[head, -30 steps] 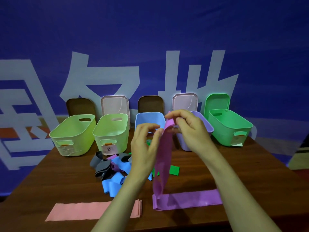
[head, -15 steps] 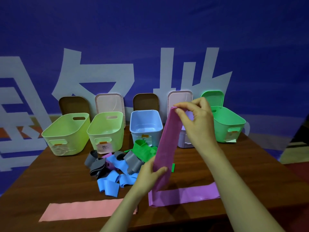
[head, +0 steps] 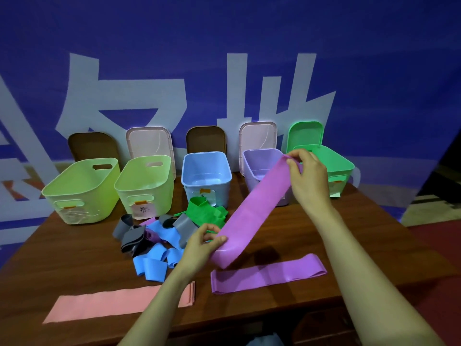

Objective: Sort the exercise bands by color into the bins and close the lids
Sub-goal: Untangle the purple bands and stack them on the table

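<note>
Your right hand [head: 309, 176] pinches the top end of a purple band [head: 254, 211] just above the rim of the purple bin [head: 259, 158]. Your left hand [head: 199, 245] pinches its lower end, so the band slants above the table [head: 361, 233]. A tangled pile [head: 162, 231] of grey, blue and green bands lies before the open bins. A second purple band [head: 269, 273] and a pink band [head: 112, 305] lie flat nearer you. Your right hand covers part of the green bin [head: 341, 166], the held band hides the purple bin's front, and your left forearm crosses the pink band's end. The bin labels are unreadable.
</note>
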`<move>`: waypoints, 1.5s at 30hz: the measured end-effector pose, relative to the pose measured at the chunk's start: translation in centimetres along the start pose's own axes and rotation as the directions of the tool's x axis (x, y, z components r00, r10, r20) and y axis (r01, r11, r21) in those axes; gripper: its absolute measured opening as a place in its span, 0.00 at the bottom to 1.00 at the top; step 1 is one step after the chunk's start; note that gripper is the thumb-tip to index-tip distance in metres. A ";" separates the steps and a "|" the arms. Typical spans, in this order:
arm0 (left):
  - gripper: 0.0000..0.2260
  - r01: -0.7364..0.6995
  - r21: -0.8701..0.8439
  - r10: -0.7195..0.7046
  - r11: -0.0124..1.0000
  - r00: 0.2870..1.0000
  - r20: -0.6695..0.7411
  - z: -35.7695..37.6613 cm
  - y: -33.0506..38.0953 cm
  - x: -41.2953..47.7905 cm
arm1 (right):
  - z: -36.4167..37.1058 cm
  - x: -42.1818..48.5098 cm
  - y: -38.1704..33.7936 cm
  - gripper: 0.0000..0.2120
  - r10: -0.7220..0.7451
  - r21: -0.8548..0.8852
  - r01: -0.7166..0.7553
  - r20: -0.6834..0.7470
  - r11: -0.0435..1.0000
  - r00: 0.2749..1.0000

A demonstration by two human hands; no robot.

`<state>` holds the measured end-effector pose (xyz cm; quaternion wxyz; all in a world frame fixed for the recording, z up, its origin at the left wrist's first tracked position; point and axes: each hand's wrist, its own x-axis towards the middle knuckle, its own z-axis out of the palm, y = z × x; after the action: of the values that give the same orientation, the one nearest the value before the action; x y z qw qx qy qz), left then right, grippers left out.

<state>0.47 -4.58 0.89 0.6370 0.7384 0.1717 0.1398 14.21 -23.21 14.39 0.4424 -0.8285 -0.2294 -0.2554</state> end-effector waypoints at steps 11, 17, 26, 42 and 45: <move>0.10 0.286 -0.515 -0.252 0.808 0.958 0.136 0.6 -1.4 -0.6 | 1.1 -1.0 3.6 0.08 0.124 -0.092 -0.115 0.093 0.989 0.988; 0.15 0.292 -0.471 -0.260 0.833 0.956 0.134 -0.3 -1.7 -0.7 | 1.5 -1.6 5.0 0.09 0.170 -0.124 -0.157 0.104 0.980 0.980; 0.10 0.262 -0.100 -0.264 0.960 0.965 -0.004 -1.7 -2.5 -0.1 | 1.8 -4.8 10.1 0.08 0.344 -0.227 -0.311 0.119 0.923 0.932; 0.14 0.227 0.228 -0.210 0.947 0.973 -0.094 0.0 -4.5 -0.4 | 1.7 -11.5 15.7 0.09 0.524 -0.373 -0.439 0.163 0.817 0.836; 0.12 0.194 0.355 -0.165 0.914 0.980 -0.111 0.8 -5.2 -0.4 | 1.7 -12.3 16.3 0.09 0.539 -0.382 -0.450 0.167 0.807 0.826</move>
<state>0.03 -4.79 -4.34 0.4918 0.8187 0.2867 0.0757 15.07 -31.82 -4.18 0.3156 -0.9474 -0.0157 -0.0502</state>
